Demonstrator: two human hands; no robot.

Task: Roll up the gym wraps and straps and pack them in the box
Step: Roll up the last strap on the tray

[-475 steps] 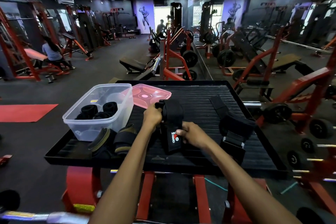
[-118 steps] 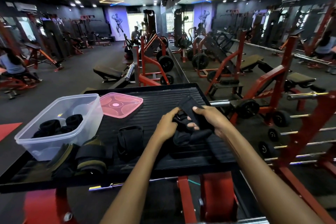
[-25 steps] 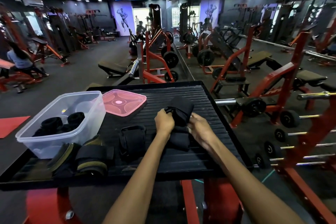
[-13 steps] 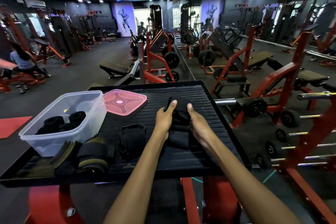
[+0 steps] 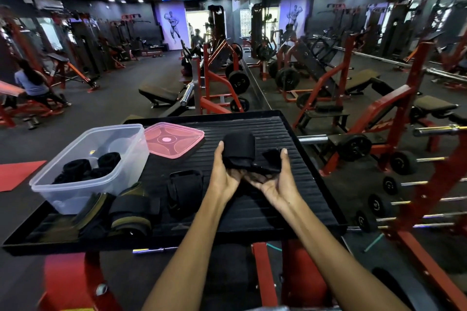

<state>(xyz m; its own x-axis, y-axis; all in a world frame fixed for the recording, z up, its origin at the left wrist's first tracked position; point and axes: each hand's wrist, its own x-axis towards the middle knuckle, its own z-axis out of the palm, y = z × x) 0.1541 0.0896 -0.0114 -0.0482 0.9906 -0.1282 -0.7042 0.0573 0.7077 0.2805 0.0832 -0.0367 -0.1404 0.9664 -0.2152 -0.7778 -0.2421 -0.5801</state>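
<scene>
While both palms face up, black wrap [image 5: 238, 153] lies across the fingers [image 5: 236, 174].

Both hands — left hand [image 5: 225, 174], right hand [image 5: 274, 179] — cradle a black wrap [image 5: 240, 153] (part-rolled).

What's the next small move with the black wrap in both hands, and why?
Probably keep rolling: tuck the loose tail toward the rolled end. The black wrap lies across both upturned palms, left hand under the rolled part, right hand under a flat, unrolled tail. The clear box at left already holds rolled wraps, lid off, so packing comes after.
</scene>
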